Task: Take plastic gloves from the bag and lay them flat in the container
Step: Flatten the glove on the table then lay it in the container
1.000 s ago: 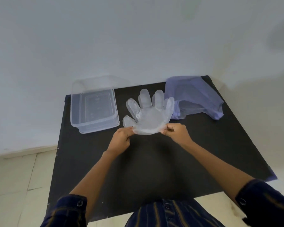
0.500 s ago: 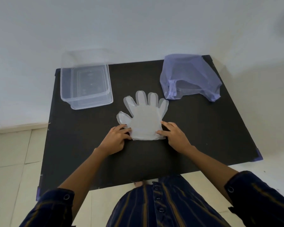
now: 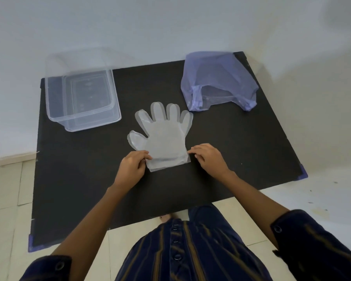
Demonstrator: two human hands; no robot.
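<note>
A clear plastic container (image 3: pixel 82 100) sits open at the far left corner of a black table (image 3: pixel 241 149), nothing visible inside it but the moulded marks of its own base showing through. Across the table's far edge, toward the right corner, a thin purple plastic bag (image 3: pixel 219 80) slumps with its mouth facing the person; pale folds show through the film, though what they are cannot be told.

Between the two and nearer the person, a translucent plastic glove (image 3: pixel 164 138) lies flat on the dark surface — its five fingers splayed and pointing away toward the wall, thumb on the container's side. The cuff end looks layered, as though more than one glove is stacked there.

The person leans over the near edge of the table, both forearms bare below rolled dark striped sleeves (image 3: pixel 312 238). The left hand (image 3: pixel 132 166) curls at the cuff's left corner, thumb and fingertips pinching the plastic edge. The right hand (image 3: pixel 208 157) rests knuckles-up at the cuff's right corner — fingers bent and drawn together, their tips touching the glove's edge; whether they grip it or merely press it down cannot be told.
</note>
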